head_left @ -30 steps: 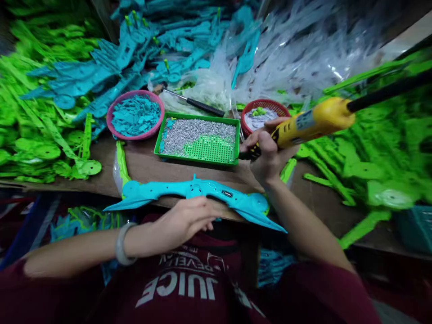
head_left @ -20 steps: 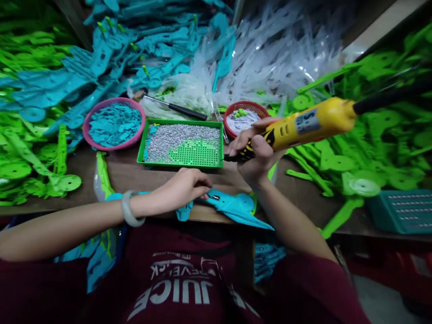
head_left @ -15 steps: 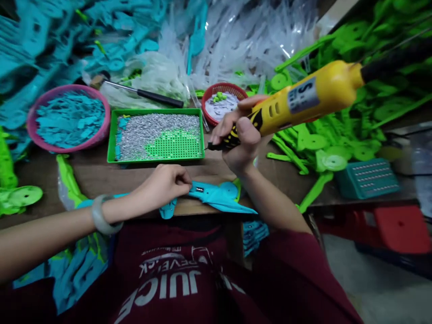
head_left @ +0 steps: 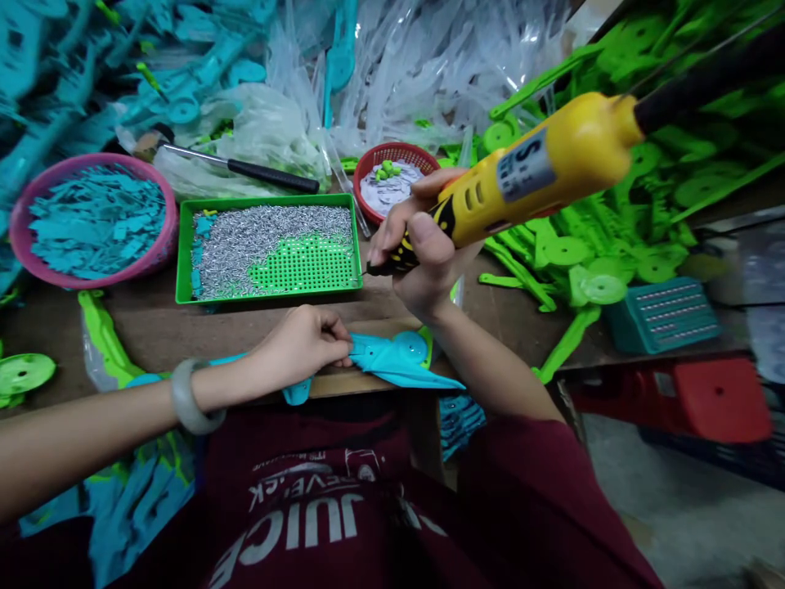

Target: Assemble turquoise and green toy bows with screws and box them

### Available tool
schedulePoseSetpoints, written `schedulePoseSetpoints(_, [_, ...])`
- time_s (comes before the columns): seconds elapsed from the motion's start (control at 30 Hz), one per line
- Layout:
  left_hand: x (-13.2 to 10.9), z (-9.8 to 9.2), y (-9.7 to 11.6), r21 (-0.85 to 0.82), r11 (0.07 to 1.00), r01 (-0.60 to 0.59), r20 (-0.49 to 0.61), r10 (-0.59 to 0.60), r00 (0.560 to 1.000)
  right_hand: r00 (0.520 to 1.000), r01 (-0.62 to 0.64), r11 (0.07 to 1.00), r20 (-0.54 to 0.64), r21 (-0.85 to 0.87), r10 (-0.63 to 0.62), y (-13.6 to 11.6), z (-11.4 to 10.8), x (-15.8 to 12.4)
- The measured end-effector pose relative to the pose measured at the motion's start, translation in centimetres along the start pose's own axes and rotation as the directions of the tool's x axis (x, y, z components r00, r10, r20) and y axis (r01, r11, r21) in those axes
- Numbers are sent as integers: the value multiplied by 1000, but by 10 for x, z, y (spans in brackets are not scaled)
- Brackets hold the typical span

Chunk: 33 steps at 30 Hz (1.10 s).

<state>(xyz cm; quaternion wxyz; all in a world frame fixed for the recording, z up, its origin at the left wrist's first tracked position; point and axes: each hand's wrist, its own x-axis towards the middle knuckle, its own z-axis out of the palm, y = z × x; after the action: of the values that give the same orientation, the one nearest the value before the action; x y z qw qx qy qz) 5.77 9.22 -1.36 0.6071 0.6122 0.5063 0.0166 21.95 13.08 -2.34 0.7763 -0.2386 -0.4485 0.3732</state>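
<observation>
Head: right fingers (head_left: 397,225) around screwdriver (head_left: 540,168), left fingers (head_left: 334,350) together at blue part (head_left: 392,357)

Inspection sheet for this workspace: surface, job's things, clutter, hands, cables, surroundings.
Surface: brown workbench, partly covered.
Job's things: blue winged plastic part at the near edge; yellow electric screwdriver; green tray of screw-like metal pieces.
Clutter: pink basin of blue pieces, red basket, black-handled hammer, piled green parts.
Hands: left hand, fingertips at the blue part, pinched object hidden; right hand wrapped round the screwdriver.
Cables: black cord at the screwdriver's rear.
Surroundings: teal block; red plastic item below bench level, kind unclear.
</observation>
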Motion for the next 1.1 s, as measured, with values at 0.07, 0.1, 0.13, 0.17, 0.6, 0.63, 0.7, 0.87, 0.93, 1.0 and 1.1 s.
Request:
schedulePoseSetpoints(0.07, [2, -1, 2, 21, 1000, 6, 13, -7, 1000, 1000, -3, 1000, 4, -17, 3, 1, 1, -1])
schedulePoseSetpoints(0.1, [3, -2, 3, 27, 1000, 11, 28, -12, 1000, 1000, -2, 1000, 10, -31, 2, 2, 1, -1])
schedulePoseSetpoints(0.13, [4, -2, 3, 32, 999, 11, 43, -13, 999, 1000, 1, 999, 16, -44, 0, 3, 0, -2])
schedulePoseSetpoints(0.17, [5, -2, 3, 44, 999, -3, 49, 0, 999, 1000, 7, 999, 20, -51, -6, 4, 0, -2])
schedulePoseSetpoints(0.6, [-25, 30, -43, 855, 309, -417, 24, 779, 627, 999, 0, 989, -38, -149, -6, 16, -5, 0])
schedulePoseSetpoints(0.63, [-28, 33, -44, 875, 274, -399, 33, 788, 614, 999, -20, 985, -42, -169, 13, 15, -4, 1])
schedulePoseSetpoints(0.7, [-30, 38, -47, 893, 246, -377, 26, 807, 589, 997, -61, 971, -67, -229, 47, 9, -1, 3])
schedulePoseSetpoints(0.87, [-32, 47, -55, 850, 381, -363, -167, 849, 501, 987, -107, 967, -138, -230, 76, -35, 21, -3])
schedulePoseSetpoints(0.93, [-32, 49, -59, 779, 488, -393, -267, 826, 497, 993, -110, 971, -74, -214, 96, -52, 29, -19])
schedulePoseSetpoints(1.0, [-32, 50, -62, 695, 585, -418, -348, 783, 516, 991, -114, 972, 39, -207, 125, -59, 32, -39])
schedulePoseSetpoints(1.1, [-29, 51, -66, 627, 662, -411, -425, 733, 531, 969, -150, 963, 160, -223, 188, -53, 29, -66])
